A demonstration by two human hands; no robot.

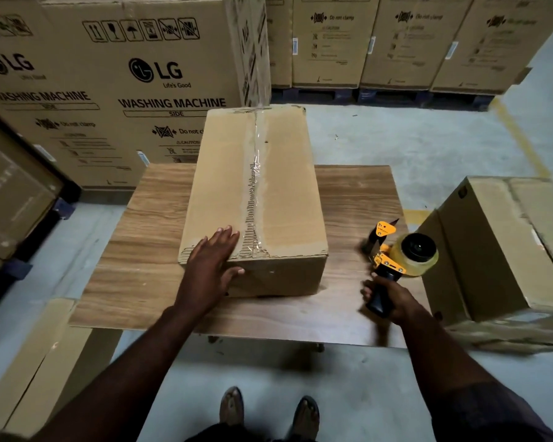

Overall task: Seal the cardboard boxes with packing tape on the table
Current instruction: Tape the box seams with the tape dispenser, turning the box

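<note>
A long cardboard box [284, 199] lies lengthwise on the wooden table [147, 237], with clear packing tape [257, 173] running along its top centre seam. My left hand [213, 266] rests flat on the box's near left corner, fingers straight on the top and thumb against the front face. To the right of the box, my right hand [388, 301] grips the black handle of a yellow tape dispenser [399, 253], which carries a roll of clear tape and sits just above the table's right side.
Another cardboard box [505, 244] stands just right of the table. Large washing-machine cartons [115, 84] are stacked behind and to the left, more on pallets [393, 97] at the back. A flat carton [35, 362] lies at the lower left. My feet stand on the concrete floor.
</note>
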